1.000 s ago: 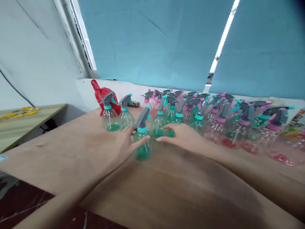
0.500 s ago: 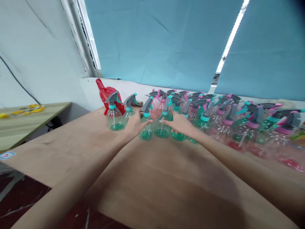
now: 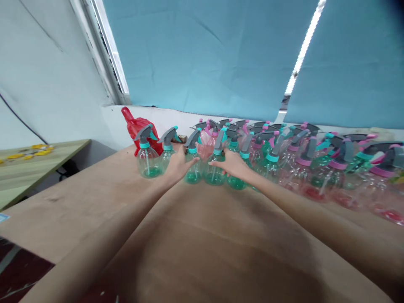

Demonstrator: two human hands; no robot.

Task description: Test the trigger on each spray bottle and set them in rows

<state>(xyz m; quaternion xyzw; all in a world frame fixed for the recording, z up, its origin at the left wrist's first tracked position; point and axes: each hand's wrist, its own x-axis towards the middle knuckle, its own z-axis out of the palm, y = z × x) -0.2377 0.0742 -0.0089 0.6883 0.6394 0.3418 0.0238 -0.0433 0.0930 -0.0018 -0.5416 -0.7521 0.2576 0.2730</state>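
Note:
My left hand (image 3: 177, 166) curls around the left side of a clear spray bottle (image 3: 193, 173) with a teal collar and green base, its thumb across the front. Beside it stands a similar spray bottle (image 3: 215, 174), and my right hand (image 3: 235, 163) grips that one from the right, thumb in front. Both bottles are upright on the wooden tabletop (image 3: 189, 235). Left of my left hand, two more teal-collared bottles stand: a nearer one (image 3: 148, 162) and one partly hidden by the hand (image 3: 167, 155). The fingers behind the bottles are mostly hidden.
Several spray bottles with pink or teal collars (image 3: 303, 168) crowd the right side. A red plastic bag (image 3: 139, 130) lies at the back left, near the wall. Yellow pieces (image 3: 41, 148) lie on a separate table (image 3: 59, 158) at left. Blue sheeting (image 3: 205, 63) covers the window.
The view has shifted slightly. My right hand sits closer around its spray bottle, and my left hand stays on its own. The other bottles stand as before.

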